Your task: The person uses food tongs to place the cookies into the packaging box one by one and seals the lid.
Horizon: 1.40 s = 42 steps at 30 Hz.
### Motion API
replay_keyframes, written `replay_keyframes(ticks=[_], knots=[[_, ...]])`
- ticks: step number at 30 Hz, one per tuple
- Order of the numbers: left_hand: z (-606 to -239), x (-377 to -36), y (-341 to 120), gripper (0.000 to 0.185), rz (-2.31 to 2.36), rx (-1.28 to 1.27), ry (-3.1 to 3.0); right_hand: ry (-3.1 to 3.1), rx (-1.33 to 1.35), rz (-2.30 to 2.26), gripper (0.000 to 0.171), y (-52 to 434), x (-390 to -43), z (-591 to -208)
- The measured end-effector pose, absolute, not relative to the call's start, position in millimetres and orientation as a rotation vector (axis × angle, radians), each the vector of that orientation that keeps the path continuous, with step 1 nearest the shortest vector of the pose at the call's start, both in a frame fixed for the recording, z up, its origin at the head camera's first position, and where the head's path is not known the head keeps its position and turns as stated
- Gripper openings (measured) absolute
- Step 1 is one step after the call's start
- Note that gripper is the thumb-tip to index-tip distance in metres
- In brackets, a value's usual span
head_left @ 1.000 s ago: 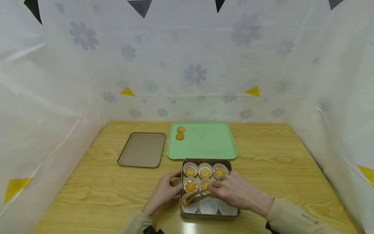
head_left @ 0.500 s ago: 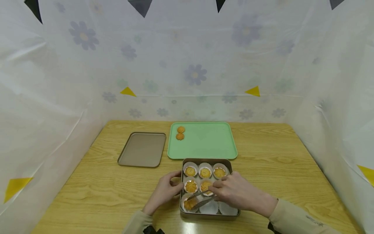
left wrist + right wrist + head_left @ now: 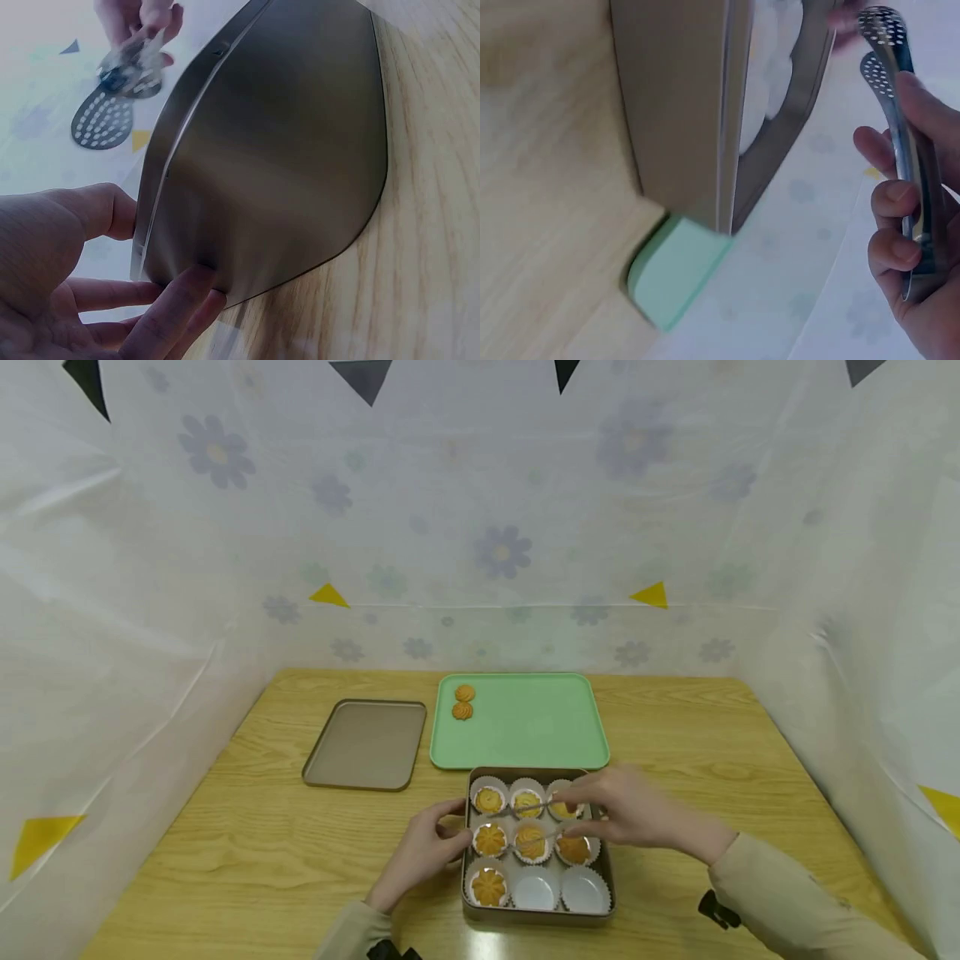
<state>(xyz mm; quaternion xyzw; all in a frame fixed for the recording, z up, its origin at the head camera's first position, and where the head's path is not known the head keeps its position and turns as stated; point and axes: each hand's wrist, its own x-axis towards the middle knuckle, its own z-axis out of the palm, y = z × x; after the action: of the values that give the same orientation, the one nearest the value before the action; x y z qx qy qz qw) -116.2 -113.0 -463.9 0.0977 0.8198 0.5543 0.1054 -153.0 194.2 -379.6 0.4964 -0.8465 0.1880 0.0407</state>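
Note:
An open brown cookie tin [image 3: 602,860] sits at the table's near edge. Its white paper cups hold swirl cookies [image 3: 489,887] in the back row, the middle row and the front-left cup; two front cups [image 3: 561,888] are empty. My left hand [image 3: 426,850] holds the tin's left wall [image 3: 277,150] with thumb [image 3: 97,211] and fingers. My right hand [image 3: 633,814] grips metal tongs [image 3: 536,812] above the back rows. The tongs' perforated tips [image 3: 883,45] hold nothing.
Behind the tin lies a green tray [image 3: 532,727] with two cookies [image 3: 462,702] in its back-left corner. The tin's lid [image 3: 365,744] lies to the tray's left. Flower-print sheeting walls the table on three sides.
The tongs set a cookie in the front-left cup and let it go. My right hand then lifted the tongs back and to the right. The left hand stayed on the tin.

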Motion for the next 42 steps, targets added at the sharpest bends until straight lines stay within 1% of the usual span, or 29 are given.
replay_keyframes(ticks=[5,7,9,10,12,15,18,20,24,28,34,39,42], knots=[[-464,-116,-115,0.056,1.645,0.288,2.410,-2.932,1.100,0.834,0.043,200,-192,-364],[-464,-117,-116,0.056,1.634,0.288,2.414,-3.015,0.947,0.851,0.043,195,-210,-361],[-465,-118,-117,0.055,1.628,0.291,2.415,-3.084,0.864,0.874,0.039,187,-228,-359],[-465,-118,-117,0.055,1.624,0.293,2.416,-3.125,0.824,0.875,0.041,181,-237,-358],[-466,-118,-117,0.055,1.625,0.295,2.415,-3.187,0.785,0.867,0.036,169,-254,-358],[-468,-118,-118,0.055,1.630,0.300,2.412,-3.279,0.699,0.803,0.035,149,-277,-362],[-468,-118,-118,0.055,1.639,0.307,2.399,-3.347,0.613,0.766,0.050,130,-295,-369],[-469,-117,-117,0.055,1.639,0.311,2.393,-3.386,0.540,0.749,0.054,119,-304,-376],[-469,-117,-116,0.055,1.628,0.320,2.394,-3.425,0.405,0.739,0.057,99,-315,-389],[-469,-117,-115,0.056,1.625,0.321,2.393,-3.426,0.339,0.713,0.054,87,-319,-397],[-469,-118,-116,0.056,1.629,0.327,2.393,-3.433,0.296,0.701,0.046,75,-320,-404],[-468,-118,-116,0.056,1.635,0.320,2.383,-3.422,0.284,0.675,0.044,69,-321,-410],[-466,-118,-115,0.057,1.636,0.314,2.377,-3.408,0.278,0.649,0.040,66,-319,-413]])
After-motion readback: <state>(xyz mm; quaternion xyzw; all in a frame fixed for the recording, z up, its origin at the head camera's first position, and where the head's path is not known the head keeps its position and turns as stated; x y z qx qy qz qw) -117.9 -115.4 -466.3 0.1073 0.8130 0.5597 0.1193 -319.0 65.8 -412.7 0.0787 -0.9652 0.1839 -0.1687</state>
